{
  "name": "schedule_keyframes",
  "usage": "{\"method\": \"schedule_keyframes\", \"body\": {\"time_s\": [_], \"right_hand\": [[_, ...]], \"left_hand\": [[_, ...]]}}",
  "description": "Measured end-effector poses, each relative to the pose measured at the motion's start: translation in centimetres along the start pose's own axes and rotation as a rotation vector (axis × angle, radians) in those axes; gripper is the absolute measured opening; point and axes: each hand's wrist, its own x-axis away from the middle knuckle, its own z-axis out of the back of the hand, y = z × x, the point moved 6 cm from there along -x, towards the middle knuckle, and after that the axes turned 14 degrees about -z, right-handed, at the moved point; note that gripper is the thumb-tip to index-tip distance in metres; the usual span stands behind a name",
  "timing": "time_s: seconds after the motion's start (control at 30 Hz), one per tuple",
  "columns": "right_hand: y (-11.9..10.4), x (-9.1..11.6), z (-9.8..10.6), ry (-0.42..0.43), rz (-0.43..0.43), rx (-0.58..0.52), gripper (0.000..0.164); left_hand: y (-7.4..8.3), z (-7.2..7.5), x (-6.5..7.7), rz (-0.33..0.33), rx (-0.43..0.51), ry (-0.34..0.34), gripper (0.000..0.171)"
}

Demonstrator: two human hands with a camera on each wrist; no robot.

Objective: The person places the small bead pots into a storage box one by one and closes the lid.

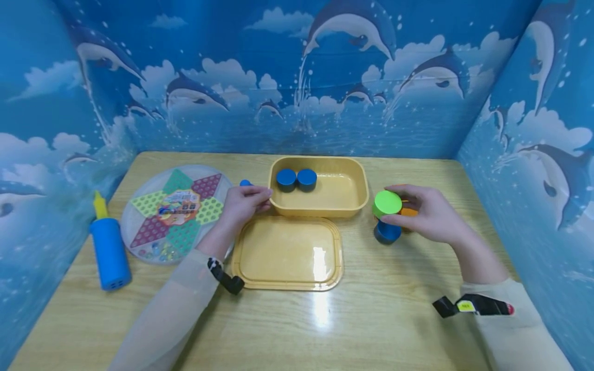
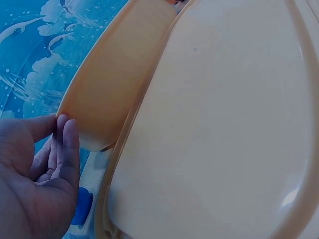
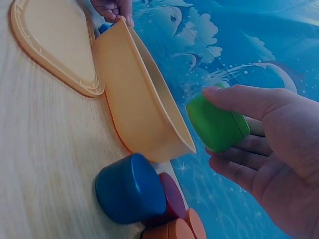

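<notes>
Head view: at the back, curtain with dolphins [image 1: 232, 123]; in front of it, wooden table [image 1: 371, 319]. On the left part of the table, round board with star pattern [image 1: 178, 206]; in the middle, tan lid [image 1: 283, 255], lying flat, and just behind it, tan container [image 1: 343, 189], uncovered. Near the left edge, blue pump with yellow tip [image 1: 111, 252]. About the left hand [image 1: 243, 205]: thumb and fingertips pinching the left end of the container's rim, with nothing else seen in the grip. About the right hand [image 1: 429, 214]: fingers half bent, thumb opposite, and between them green cylinder [image 1: 387, 204], lifted off the table, to the right of the container and not yet inside. Judging from this, progress only partial. Already inside: two blue cylinders [image 1: 307, 180], side by side in the left half. Remaining outside, near the right hand: one more blue cylinder [image 1: 387, 233], dark red piece [image 3: 172, 196] and orange pieces [image 3: 167, 232], exact number not possible to tell. Behind the left hand, small blue thing [image 1: 246, 182], mostly hidden, so cannot tell what.
</notes>
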Motion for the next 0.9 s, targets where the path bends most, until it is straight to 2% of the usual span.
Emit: {"method": "schedule_keyframes", "body": {"time_s": [0.17, 0.5, 0.9], "right_hand": [[-0.9, -1.4, -0.5, -0.042, 0.034, -0.004, 0.063], [-1.9, -4.9, -2.3, -0.088, 0.035, -0.013, 0.064], [-2.4, -8.5, -4.0, -0.129, -0.012, -0.014, 0.062]], "left_hand": [[0.0, 0.0, 0.0, 0.000, 0.002, 0.002, 0.031], [-0.3, 0.1, -0.1, 0.011, -0.013, 0.010, 0.028], [-0.3, 0.1, -0.1, 0.010, -0.023, 0.012, 0.030]]}}
